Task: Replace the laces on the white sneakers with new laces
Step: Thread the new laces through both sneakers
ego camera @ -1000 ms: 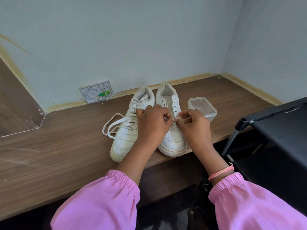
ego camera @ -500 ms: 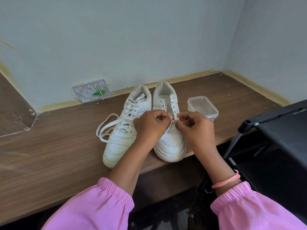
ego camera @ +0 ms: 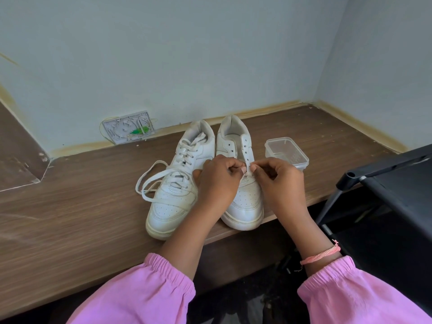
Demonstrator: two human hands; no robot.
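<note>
The right sneaker (ego camera: pixel 240 183) stood on the counter (ego camera: pixel 81 218), upper eyelets bare; a white lace (ego camera: pixel 247 168) crossed its lower eyelets, pinched between the left hand (ego camera: pixel 219 181) and right hand (ego camera: pixel 278 181), fingers curled round it; pulling both ends even before threading upward seemed wise; the left sneaker (ego camera: pixel 180 183), just beside, kept its lace.
</note>
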